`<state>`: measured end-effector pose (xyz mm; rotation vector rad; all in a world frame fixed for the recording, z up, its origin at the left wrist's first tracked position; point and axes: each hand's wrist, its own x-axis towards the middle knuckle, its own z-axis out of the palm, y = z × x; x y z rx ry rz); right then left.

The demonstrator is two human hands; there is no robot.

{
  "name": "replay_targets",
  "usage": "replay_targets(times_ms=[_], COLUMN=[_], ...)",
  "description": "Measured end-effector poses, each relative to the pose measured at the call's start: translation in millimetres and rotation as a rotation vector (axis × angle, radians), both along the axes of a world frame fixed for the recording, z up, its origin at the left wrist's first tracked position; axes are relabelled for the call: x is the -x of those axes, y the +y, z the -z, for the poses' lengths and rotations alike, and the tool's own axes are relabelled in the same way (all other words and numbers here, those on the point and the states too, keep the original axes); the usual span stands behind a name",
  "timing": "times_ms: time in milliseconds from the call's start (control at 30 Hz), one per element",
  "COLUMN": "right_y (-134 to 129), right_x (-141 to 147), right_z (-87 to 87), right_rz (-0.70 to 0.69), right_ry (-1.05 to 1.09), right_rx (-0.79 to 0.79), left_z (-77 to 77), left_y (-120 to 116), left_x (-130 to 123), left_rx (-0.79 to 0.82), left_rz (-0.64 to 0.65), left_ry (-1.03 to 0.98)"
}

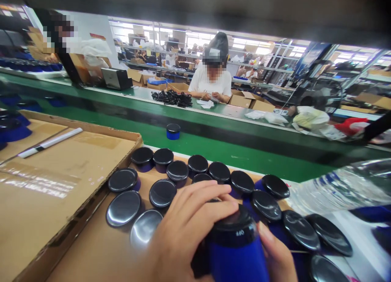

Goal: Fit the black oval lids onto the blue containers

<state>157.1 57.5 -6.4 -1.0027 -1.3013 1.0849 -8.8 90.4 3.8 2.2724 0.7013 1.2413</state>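
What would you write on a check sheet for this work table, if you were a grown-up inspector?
surface: brown cardboard over a green assembly belt
job's things: a blue container with a black lid in both hands; many black-lidded containers stand close together on the cardboard; a lone blue container sits on the belt
clutter: a white marker on a cardboard sheet; clear plastic wrap at right
grippers: left hand and right hand both grip the blue container
cables: nothing seen near the hands; a heap of black cords lies across the belt
surroundings: a co-worker in a white shirt sits opposite, shelves behind
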Motion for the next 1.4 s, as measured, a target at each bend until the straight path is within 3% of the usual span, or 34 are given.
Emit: replay_targets(times_ms=[100, 167, 267, 367, 533, 600, 733, 933, 1067, 1200, 1400], right_y=[1.4, 2.4, 3.0, 3.6, 7.9, 9.0, 6.1, 0.7, 3.4, 8.1, 8.4], right_x=[2.2, 1.0, -1.4, -2.2, -8.2, -9.1, -2.9, -0.2, -0.9, -3.1, -12.1], right_z=[-2.0, -2.0, -2.6, -3.4, -4.8, -6.7, -12.9, -20.5, -25.2, -25.4, -12.9], right_rz=[-0.09, -0.128, -0.124, -0.064, 0.22, 0.221, 0.127, 0.065, 0.021, 0.016, 0.025], right_ry=[0.134, 0.219, 0.289, 0.289, 0.103, 0.052, -0.023, -0.085, -0.13, -0.159, -0.152], right_rx=[0.036, 0.069, 0.113, 0.175, 0.058, 0.032, -0.012, -0.02, 0.024, 0.066, 0.068], left_z=[-12.2, -20.2, -23.4, -16.0, -10.1, -11.1, -5.2, 8.1, 1.4, -5.7, 6.9], left_y=[-1.8, -4.7, -6.2, -4.7, -2.7, -0.6, 5.4, 8.4, 8.1, 5.3, -4.5], left_x=[0.5, 1.1, 2.3, 2.3, 4.0, 4.5, 1.1, -3.2, -1.5, 0.1, -1.5], left_rx=[0.039, 0.153, 0.261, 0.333, 1.066, 1.201, 1.26, 1.292, 1.302, 1.281, 1.13], left_rz=[-0.079, -0.101, -0.003, 0.055, 0.075, 0.163, 0.388, 0.463, 0.405, 0.282, 0.006], left_ry=[0.018, 0.064, 0.091, -0.073, -0.225, -0.311, -0.465, -0.509, -0.498, -0.323, -0.179])
